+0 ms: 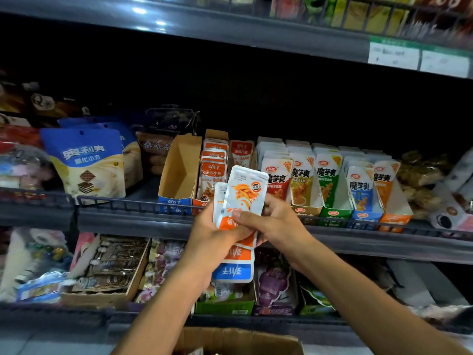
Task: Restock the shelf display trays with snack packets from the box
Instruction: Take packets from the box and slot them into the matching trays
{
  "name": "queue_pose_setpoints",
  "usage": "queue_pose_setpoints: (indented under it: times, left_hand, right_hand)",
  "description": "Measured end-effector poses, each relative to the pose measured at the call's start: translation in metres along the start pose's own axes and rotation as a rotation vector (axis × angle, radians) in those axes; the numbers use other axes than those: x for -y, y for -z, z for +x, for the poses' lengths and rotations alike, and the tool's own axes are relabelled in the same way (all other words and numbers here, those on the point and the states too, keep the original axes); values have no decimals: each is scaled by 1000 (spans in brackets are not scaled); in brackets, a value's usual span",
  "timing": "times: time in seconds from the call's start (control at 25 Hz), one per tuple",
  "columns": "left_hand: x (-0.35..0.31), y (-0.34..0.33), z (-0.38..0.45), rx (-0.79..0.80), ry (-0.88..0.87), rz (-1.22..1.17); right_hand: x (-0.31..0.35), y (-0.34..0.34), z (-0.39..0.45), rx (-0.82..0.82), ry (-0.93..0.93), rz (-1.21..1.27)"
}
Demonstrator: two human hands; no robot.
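Both hands meet in front of the middle shelf (128, 219), sorting a fanned bunch of snack packets (236, 252). The left hand (212, 234) grasps the bunch from the left, fingers curled round its lower part. The right hand (266, 221) pinches the top packet (244, 193), an orange-and-white one, thumb on its face, lifting it off the rest. The open cardboard box (238, 340) sits near, at the bottom edge of the view.

Just beyond the hands, the blue-fronted tray (179, 172) on the left stands bare inside, and the orange-fronted tray (213, 165) beside it is partly filled. To do this well, match colour to tray: slide the orange packet upright, print facing forward, behind those already standing. Keep the left grip firm so the blue packet (231, 271) at the bottom of the fan does not slip out.
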State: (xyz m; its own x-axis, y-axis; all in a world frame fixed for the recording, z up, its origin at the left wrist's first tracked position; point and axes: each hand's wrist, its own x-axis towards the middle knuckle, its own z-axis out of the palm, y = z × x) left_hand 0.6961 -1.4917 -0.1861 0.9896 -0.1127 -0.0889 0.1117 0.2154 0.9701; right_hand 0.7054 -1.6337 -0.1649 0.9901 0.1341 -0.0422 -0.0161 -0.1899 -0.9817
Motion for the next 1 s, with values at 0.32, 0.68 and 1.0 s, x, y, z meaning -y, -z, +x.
queue_pose_setpoints:
  times: [0.32, 0.68, 1.0]
  left_hand:
    - [-1, 4, 4, -61, 99, -232]
    - [-25, 44, 14, -296, 3, -339]
    - [-32, 79, 12, -334, -11, -366]
  right_hand:
    - [7, 14, 9, -336, 43, 72]
    - [45, 38, 35, -312, 160, -196]
    - [63, 5, 138, -337, 404, -437]
